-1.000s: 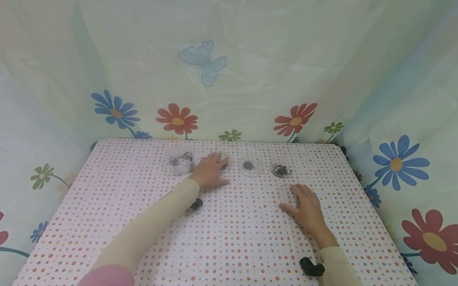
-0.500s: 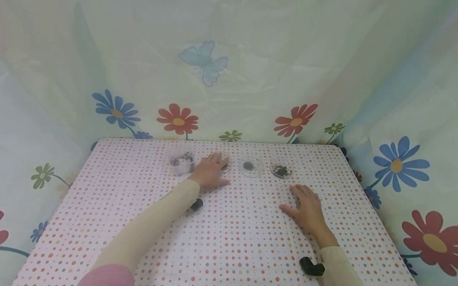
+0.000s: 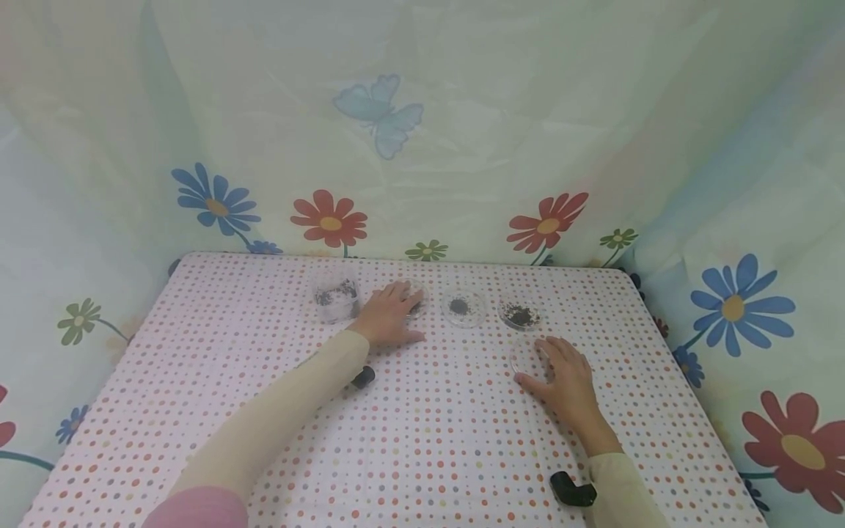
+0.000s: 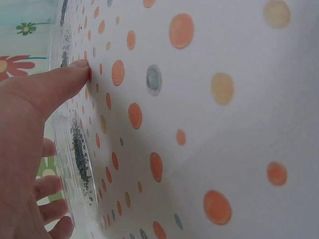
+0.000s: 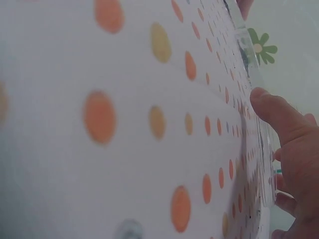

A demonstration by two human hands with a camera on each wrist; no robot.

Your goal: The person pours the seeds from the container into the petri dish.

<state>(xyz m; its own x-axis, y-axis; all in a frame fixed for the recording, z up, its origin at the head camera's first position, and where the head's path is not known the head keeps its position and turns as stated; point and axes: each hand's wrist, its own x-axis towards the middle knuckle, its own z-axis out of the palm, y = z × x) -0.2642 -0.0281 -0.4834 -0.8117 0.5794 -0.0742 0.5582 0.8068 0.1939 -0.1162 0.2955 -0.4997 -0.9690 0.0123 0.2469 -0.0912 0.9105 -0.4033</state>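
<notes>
My left hand (image 3: 389,315) lies over a clear petri dish (image 4: 75,169) holding dark granules, its fingers spread on the dish and partly hiding it. The thumb (image 4: 75,74) stretches out to the tablecloth, apart from that dish. At the right, my right hand (image 3: 561,378) holds a clear, shallow round dish or lid (image 3: 527,358) by its rim, thumb on the near side and fingers on the far side. No granules can be made out in it. Whether it is lifted off the cloth, I cannot tell.
Two more petri dishes with dark granules, a middle dish (image 3: 462,308) and a right dish (image 3: 519,315), stand in the row. A clear container (image 3: 335,297) with granules is left of my left hand. Spotted cloth (image 3: 422,440) covers the table; a flowered curtain (image 3: 462,147) hangs behind.
My right hand has shifted very slightly away from me, and the clear round piece shows a little more plainly. The left hand has stayed in place.
</notes>
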